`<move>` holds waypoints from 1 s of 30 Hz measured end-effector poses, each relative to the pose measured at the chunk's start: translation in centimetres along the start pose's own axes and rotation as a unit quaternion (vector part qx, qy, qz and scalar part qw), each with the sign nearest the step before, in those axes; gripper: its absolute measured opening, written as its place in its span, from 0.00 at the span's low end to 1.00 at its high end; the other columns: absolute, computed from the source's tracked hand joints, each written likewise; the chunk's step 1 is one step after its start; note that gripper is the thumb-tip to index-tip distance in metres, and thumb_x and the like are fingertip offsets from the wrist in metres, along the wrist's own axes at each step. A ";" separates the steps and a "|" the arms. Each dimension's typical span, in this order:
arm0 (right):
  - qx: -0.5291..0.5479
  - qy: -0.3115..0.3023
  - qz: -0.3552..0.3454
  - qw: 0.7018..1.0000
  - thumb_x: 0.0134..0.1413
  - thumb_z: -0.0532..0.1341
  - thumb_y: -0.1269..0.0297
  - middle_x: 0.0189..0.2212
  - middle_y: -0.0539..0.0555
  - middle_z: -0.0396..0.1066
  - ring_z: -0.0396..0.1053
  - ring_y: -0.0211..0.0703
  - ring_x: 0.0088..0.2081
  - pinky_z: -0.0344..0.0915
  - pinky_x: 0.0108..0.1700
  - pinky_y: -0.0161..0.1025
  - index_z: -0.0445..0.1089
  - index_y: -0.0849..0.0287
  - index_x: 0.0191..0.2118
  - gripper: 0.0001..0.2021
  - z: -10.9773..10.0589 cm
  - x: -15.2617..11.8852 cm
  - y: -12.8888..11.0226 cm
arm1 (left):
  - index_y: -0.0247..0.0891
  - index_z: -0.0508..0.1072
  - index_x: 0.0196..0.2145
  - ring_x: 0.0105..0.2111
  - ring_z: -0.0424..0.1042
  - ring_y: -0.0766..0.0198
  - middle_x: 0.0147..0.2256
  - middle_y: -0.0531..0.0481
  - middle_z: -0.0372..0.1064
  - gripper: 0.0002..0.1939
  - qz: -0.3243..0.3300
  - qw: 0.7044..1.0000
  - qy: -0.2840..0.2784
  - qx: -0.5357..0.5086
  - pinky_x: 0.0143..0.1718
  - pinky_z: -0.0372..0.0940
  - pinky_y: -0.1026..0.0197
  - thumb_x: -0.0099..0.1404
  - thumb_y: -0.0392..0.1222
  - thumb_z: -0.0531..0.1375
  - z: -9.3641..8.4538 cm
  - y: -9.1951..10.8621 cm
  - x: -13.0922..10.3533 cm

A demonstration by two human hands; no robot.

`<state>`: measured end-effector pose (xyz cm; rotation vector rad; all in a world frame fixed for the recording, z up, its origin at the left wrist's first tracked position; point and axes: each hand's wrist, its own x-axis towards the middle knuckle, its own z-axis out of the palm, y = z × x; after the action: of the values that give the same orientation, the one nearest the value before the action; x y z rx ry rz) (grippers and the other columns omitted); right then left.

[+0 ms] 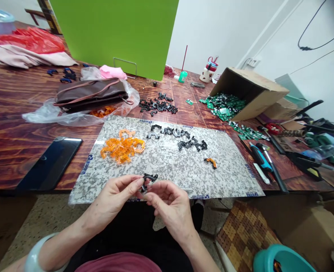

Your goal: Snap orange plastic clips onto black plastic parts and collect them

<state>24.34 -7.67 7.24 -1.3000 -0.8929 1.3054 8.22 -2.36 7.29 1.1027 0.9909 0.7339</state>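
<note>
Just above the front edge of a speckled grey board (167, 170), my left hand (124, 190) pinches a curved black plastic part (149, 177). Close beside it, the fingers of my right hand (169, 200) are curled at the lower end of that same part; whether they grip it or something small is hidden. A heap of orange translucent clips (123, 147) lies on the board's left side. Several black curved pieces (193, 143) are spread along its back. Alone at the right sits one black piece with an orange insert (211, 163).
A dark phone (50, 162) lies left of the board. Behind are a brown bag (91, 94) and more black parts (158, 105). To the right, a cardboard box (252, 87) spills green circuit boards (226, 105) near a blue-handled cutter (260, 156). A green panel (115, 34) stands at the back.
</note>
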 end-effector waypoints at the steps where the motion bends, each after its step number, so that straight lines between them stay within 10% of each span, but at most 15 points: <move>1: -0.037 0.012 -0.016 0.999 0.49 0.70 0.54 0.29 0.53 0.75 0.70 0.37 0.26 0.61 0.21 0.29 0.74 0.60 0.35 0.14 -0.5 0.1 -0.4 | 0.40 0.80 0.36 0.31 0.73 0.61 0.34 0.49 0.78 0.16 0.001 1.000 -0.006 0.013 0.37 0.67 0.62 0.61 0.55 0.66 -0.1 0.2 0.0; 6: -0.140 -0.017 -0.087 0.986 0.57 0.64 0.57 0.33 0.54 0.74 0.69 0.37 0.31 0.62 0.29 0.32 0.77 0.60 0.38 0.11 -1.2 1.1 -2.2 | 0.38 0.78 0.32 0.31 0.70 0.63 0.29 0.51 0.74 0.15 0.034 0.992 -0.084 0.086 0.34 0.66 0.66 0.67 0.52 0.60 -0.1 1.2 0.0; 13: -0.016 -0.024 -0.057 0.998 0.58 0.63 0.53 0.21 0.47 0.68 0.59 0.32 0.20 0.60 0.24 0.31 0.74 0.58 0.33 0.13 0.2 0.9 -1.3 | 0.38 0.75 0.34 0.28 0.69 0.65 0.28 0.52 0.72 0.15 0.061 0.993 -0.072 0.072 0.31 0.64 0.66 0.69 0.51 0.58 0.5 0.2 -0.6; 30: -0.089 0.017 -0.128 0.988 0.63 0.59 0.57 0.22 0.48 0.68 0.64 0.35 0.25 0.61 0.31 0.34 0.67 0.59 0.27 0.15 1.3 0.6 -1.3 | 0.40 0.68 0.23 0.21 0.60 0.66 0.20 0.54 0.61 0.20 0.110 0.983 -0.049 0.141 0.24 0.56 0.64 0.70 0.51 0.54 1.4 0.2 -0.7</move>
<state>23.37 -6.69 8.55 -1.2903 -1.1327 1.0200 9.17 -3.46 7.83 1.4991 0.9162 0.7221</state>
